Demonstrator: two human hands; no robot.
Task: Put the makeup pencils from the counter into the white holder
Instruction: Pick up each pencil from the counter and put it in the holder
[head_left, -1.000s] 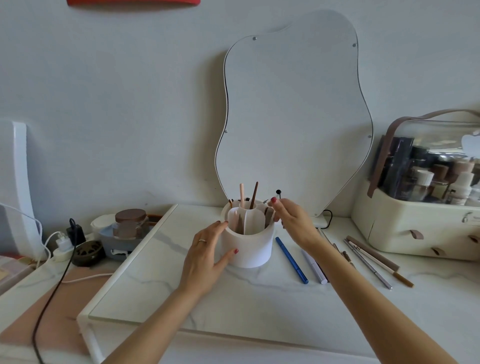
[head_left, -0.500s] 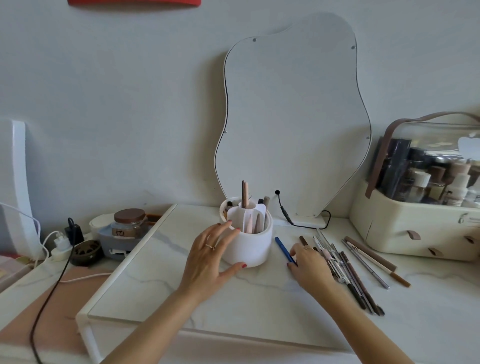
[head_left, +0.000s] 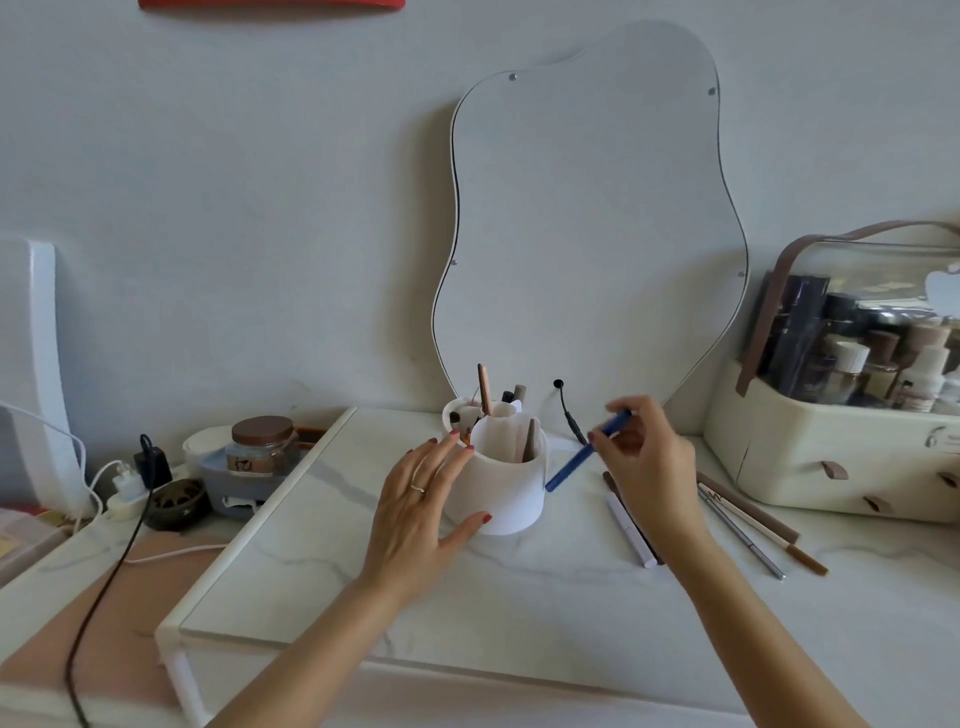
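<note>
The white holder (head_left: 511, 491) stands mid-counter with several pencils upright in its compartments. My left hand (head_left: 421, 499) rests against its left side, fingers spread on the wall and rim. My right hand (head_left: 644, 454) is raised just right of the holder and pinches a blue pencil (head_left: 576, 464), which slants down toward the holder's right side. On the counter lie a white pencil (head_left: 631, 530) partly under my right wrist, and a silver pencil (head_left: 740, 535) and a brown pencil (head_left: 763, 525) farther right.
A wavy mirror (head_left: 587, 234) leans on the wall behind the holder, a black cable (head_left: 569, 415) at its foot. A cream cosmetics case (head_left: 831, 457) fills the right. Left of the marble tray (head_left: 311, 561) sit a jar (head_left: 260, 444), a plug and cords.
My right hand put a pencil in the holder, dropped to the counter, took hold of the blue pencil and lifted it beside the holder. My left hand stayed on the holder.
</note>
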